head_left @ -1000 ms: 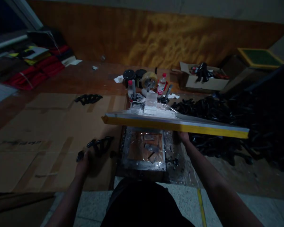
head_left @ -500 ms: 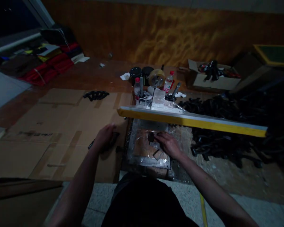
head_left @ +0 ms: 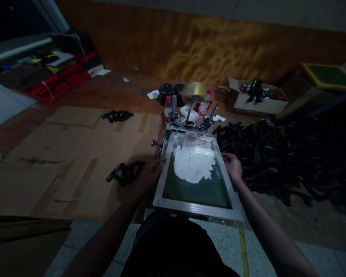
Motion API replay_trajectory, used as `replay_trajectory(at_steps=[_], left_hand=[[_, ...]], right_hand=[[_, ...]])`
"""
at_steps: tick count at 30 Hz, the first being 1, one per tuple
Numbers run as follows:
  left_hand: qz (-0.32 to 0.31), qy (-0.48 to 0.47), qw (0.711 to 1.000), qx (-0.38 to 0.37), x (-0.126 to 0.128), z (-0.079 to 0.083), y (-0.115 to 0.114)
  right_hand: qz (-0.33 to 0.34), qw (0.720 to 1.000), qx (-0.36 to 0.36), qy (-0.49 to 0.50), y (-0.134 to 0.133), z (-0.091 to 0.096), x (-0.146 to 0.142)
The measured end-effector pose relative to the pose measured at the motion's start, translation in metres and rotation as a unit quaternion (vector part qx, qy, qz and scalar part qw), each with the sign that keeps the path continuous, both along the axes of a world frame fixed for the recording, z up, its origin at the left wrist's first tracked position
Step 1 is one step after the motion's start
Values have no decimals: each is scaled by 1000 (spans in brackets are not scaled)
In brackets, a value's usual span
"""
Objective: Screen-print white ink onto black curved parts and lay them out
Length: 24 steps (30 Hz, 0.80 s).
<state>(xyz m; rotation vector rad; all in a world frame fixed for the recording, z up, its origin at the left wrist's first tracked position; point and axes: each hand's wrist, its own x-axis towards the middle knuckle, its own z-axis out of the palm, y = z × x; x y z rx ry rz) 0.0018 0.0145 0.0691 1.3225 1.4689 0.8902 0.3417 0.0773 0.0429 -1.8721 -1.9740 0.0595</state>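
Note:
A silk-screen printing frame (head_left: 237, 207) lies lowered in front of me, its green mesh partly covered by white ink (head_left: 192, 163). At its left rail is my left hand (head_left: 155, 169), dim and slightly blurred, with fingers closed at the edge. My right hand (head_left: 233, 167) has its fingers bent against the right rail. Metal hinge clamps (head_left: 190, 124) hold the frame at the back, and a squeegee blade (head_left: 192, 138) rests at the ink's far side. Beneath the frame, the print base is hidden. To the left lies a black branched plastic piece (head_left: 125, 173) on cardboard.
Cardboard sheet (head_left: 75, 154) covers the left table, with another black piece (head_left: 117, 115) farther back. Many black pieces (head_left: 265, 157) are heaped at right. Bottles (head_left: 167, 109), a tape roll (head_left: 194, 90), dark jars (head_left: 165, 90) and an open box (head_left: 256, 104) stand behind.
The frame has swung down from its raised position over the base. My left hand left the black piece on the cardboard; my right hand left a small dark piece on the base. Both moved to the rails.

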Motion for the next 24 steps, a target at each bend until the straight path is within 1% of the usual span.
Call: replay_trajectory(at_steps=[1, 2, 4, 5, 6, 8, 9, 11, 14, 16, 17, 18, 19, 20, 22, 23, 24], left_hand=[[-1, 3, 999, -33, 1, -15, -5], [-4, 1, 998, -62, 3, -29, -9], [-9, -12, 996, -92, 7, -53, -11], [-9, -19, 995, -97, 9, -63, -11], [-8, -25, 995, -98, 10, -70, -10], [-12, -34, 994, -99, 9, -81, -8], [-16, -37, 994, -100, 8, -85, -7], [-24, -36, 994, -98, 5, -89, -7], [-20, -20, 996, -90, 3, -91, -8], [-15, -15, 996, -90, 4, -90, -8], [-13, -15, 996, -92, 4, -90, -8], [-11, -16, 995, -94, 5, -89, -8], [-10, -18, 995, -97, 6, -88, -8], [-8, -20, 995, -97, 6, -88, -8], [-2, -19, 995, -95, 7, -86, -8], [2, -17, 995, -96, 8, -85, -9], [6, -16, 995, -98, 8, -84, -9]], right_hand=[[-7, 1000, 18, 11, 9, 6, -1], [0, 999, 38, 19, 18, 12, -8], [49, 998, 48, 16, 31, 25, -37], [85, 996, 26, -2, 35, 30, -55], [119, 992, -15, -30, 36, 34, -73], [157, 977, -119, -87, 31, 37, -101], [169, 966, -162, -109, 24, 36, -109], [209, 946, -207, -137, 6, 31, -111], [331, 910, -206, -141, -21, 25, -92], [403, 882, -207, -132, -28, 26, -80], [421, 873, -210, -126, -28, 27, -77], [424, 873, -210, -121, -27, 28, -76], [412, 881, -204, -116, -25, 28, -77], [388, 894, -191, -112, -24, 26, -79], [345, 920, -155, -104, -26, 18, -85], [340, 925, -138, -100, -30, 13, -86], [349, 923, -128, -95, -36, 7, -86]])
